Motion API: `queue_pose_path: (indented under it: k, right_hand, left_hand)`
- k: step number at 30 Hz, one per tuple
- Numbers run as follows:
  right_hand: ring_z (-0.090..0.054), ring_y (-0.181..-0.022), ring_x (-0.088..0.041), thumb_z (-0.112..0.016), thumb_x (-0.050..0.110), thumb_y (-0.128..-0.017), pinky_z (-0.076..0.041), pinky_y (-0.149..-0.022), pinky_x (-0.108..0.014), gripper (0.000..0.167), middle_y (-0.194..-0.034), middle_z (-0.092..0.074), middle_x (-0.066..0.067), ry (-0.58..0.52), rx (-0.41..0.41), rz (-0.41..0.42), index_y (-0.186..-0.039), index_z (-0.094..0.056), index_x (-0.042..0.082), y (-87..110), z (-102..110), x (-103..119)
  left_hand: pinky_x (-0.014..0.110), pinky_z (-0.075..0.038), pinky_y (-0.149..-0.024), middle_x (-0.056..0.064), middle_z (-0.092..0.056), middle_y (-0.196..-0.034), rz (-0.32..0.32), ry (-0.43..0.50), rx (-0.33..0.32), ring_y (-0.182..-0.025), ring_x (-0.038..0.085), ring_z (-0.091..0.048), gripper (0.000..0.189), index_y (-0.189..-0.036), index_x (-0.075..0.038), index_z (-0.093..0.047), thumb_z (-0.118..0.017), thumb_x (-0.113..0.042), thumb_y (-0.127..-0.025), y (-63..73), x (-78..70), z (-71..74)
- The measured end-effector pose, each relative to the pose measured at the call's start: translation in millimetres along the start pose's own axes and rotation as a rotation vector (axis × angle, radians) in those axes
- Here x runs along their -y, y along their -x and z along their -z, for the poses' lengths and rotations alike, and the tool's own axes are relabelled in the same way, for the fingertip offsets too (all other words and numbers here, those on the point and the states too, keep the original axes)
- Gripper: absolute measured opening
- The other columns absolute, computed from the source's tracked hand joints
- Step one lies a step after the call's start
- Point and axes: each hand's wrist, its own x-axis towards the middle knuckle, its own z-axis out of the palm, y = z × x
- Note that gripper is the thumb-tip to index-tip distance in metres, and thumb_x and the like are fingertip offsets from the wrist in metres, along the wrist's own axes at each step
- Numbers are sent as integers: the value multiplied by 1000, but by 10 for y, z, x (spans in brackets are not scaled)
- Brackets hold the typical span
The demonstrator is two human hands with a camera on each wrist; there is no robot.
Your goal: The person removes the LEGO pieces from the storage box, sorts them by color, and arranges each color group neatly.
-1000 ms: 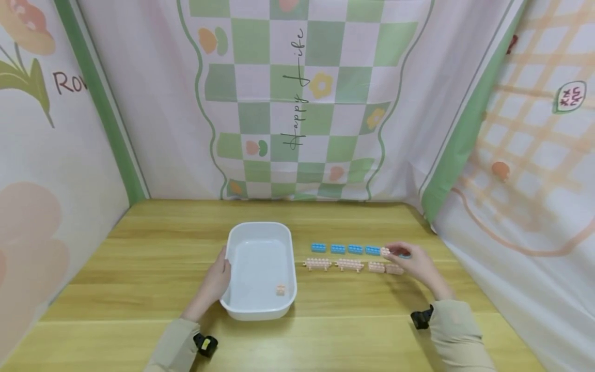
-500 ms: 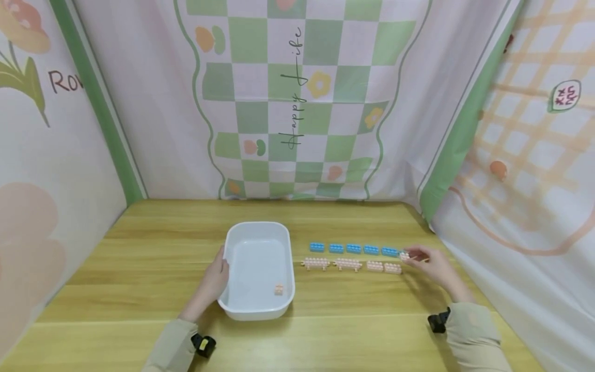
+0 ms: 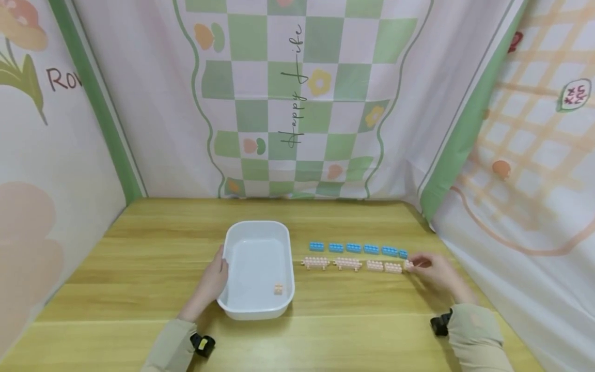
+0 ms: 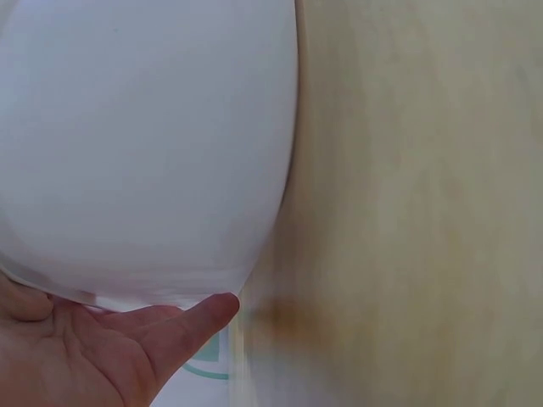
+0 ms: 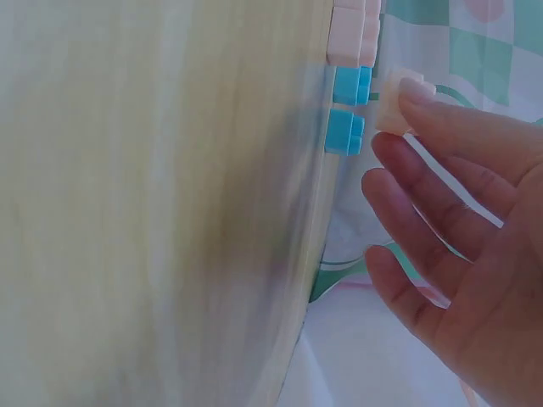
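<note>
In the head view a white plastic tub [image 3: 258, 258] holds one small peach block [image 3: 278, 289]. My left hand [image 3: 215, 279] grips the tub's left edge, thumb against the wall in the left wrist view. My right hand [image 3: 432, 271] pinches a small pale pink building block [image 5: 392, 106] between thumb and forefinger, its other fingers loosely bent. That block is off the table, close to the right end of a pink block row [image 3: 393, 267]. Behind runs a row of blue blocks [image 3: 371, 249], ending in a smaller blue block [image 3: 403, 254].
The pink row also has two longer studded pieces with small pegs [image 3: 347, 263] at its left. All stand on a wood-grain table [image 3: 334, 330]. A checked curtain [image 3: 297, 129] hangs along the back edge, and a printed curtain [image 3: 525, 206] borders the right.
My right hand has moved right along the rows, then slightly nearer with the pale pink block. More blue blocks show at the blue row's right end. The left hand stays on the tub.
</note>
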Motion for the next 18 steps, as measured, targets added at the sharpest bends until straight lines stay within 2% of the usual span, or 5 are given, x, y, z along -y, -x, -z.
queue_pose_path:
  k: [6, 9, 10, 13, 18]
  right_hand:
    - [-63, -80, -22, -71, 16, -82, -52, -70, -26, 24, -91, -69, -14, -27, 14, 6, -99, -68, -1, -20, -37, -31]
    - [-62, -76, -18, -72, 16, -80, -52, -67, -27, 23, -87, -69, -13, -61, 13, 51, -96, -68, -1, -40, -44, -79]
    - [-62, -73, -16, -72, 15, -80, -52, -64, -25, 21, -84, -69, -12, -84, 6, 92, -94, -67, -1, -50, -43, -102]
    - [-61, -72, -15, -72, 13, -79, -51, -62, -26, 21, -82, -68, -11, -98, 18, 118, -92, -66, -2, -61, -41, -114]
    - [-63, -79, -24, -71, 11, -81, -53, -68, -29, 22, -90, -68, -15, -51, 73, 30, -97, -65, -3, -66, -44, -23]
  left_hand:
    - [52, -54, -87, 31, -29, -145, 2, -7, -3, -117, 48, -49, 51, -148, 3, -13, -23, -12, -100, 1, 6, 7]
    - [52, -52, -89, 31, -29, -145, 4, -17, -5, -119, 47, -48, 51, -148, 3, -13, -23, -13, -101, 4, 6, 9]
    - [52, -52, -90, 31, -29, -145, 5, -19, -6, -119, 47, -48, 51, -148, 3, -13, -23, -13, -101, 4, 8, 8]
    - [52, -52, -90, 30, -28, -146, 10, -20, -5, -120, 47, -47, 51, -148, 3, -13, -23, -13, -101, 10, -2, 9]
    - [51, -54, -87, 30, -27, -146, 17, -6, 2, -119, 47, -48, 51, -149, 3, -12, -23, -13, -101, 15, -14, 4]
